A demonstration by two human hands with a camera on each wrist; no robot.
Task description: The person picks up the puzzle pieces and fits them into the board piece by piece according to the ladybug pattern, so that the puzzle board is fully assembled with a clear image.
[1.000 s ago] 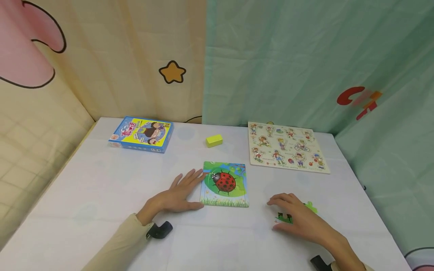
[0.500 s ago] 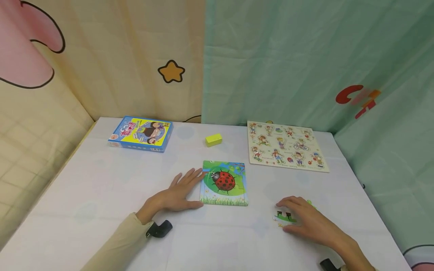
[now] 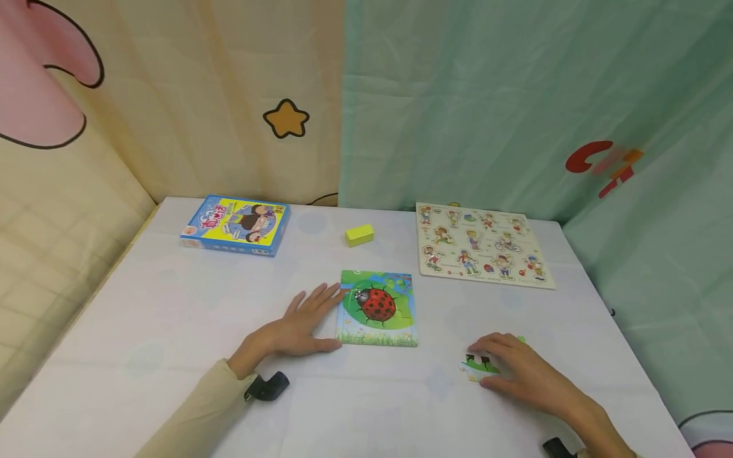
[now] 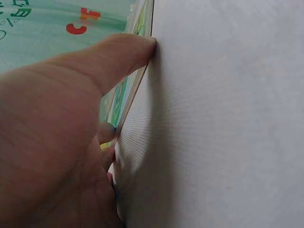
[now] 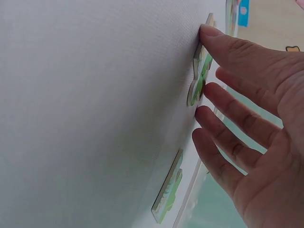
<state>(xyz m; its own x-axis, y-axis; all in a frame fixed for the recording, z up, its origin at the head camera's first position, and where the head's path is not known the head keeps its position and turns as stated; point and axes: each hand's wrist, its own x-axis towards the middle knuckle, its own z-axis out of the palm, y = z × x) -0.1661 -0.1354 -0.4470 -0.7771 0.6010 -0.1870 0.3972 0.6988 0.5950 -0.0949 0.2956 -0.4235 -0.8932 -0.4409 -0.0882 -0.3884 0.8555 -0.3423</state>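
Observation:
A square ladybug jigsaw puzzle (image 3: 378, 308) lies flat in the middle of the table. My left hand (image 3: 300, 327) rests spread beside it, fingertips and thumb touching its left edge; in the left wrist view the thumb (image 4: 128, 50) meets the board's side. To the right, my right hand (image 3: 515, 366) holds a loose jigsaw piece (image 3: 480, 367), green with black marks, between thumb and fingers at the table surface. The right wrist view has the thumb on the edge of this piece (image 5: 202, 71). A second loose piece (image 5: 168, 190) lies beyond the fingers, mostly covered by the hand in the head view.
A blue and yellow box (image 3: 237, 224) lies at the back left. Behind the puzzle sits a small yellow-green block (image 3: 359, 235). A board with figures of children (image 3: 481, 245) lies at the back right. Curtains (image 3: 458, 108) hang along the table's far edge.
My right hand has shifted a little to the right and its thumb and fingers have come around the loose piece, which has barely moved. The left hand stays at the puzzle.

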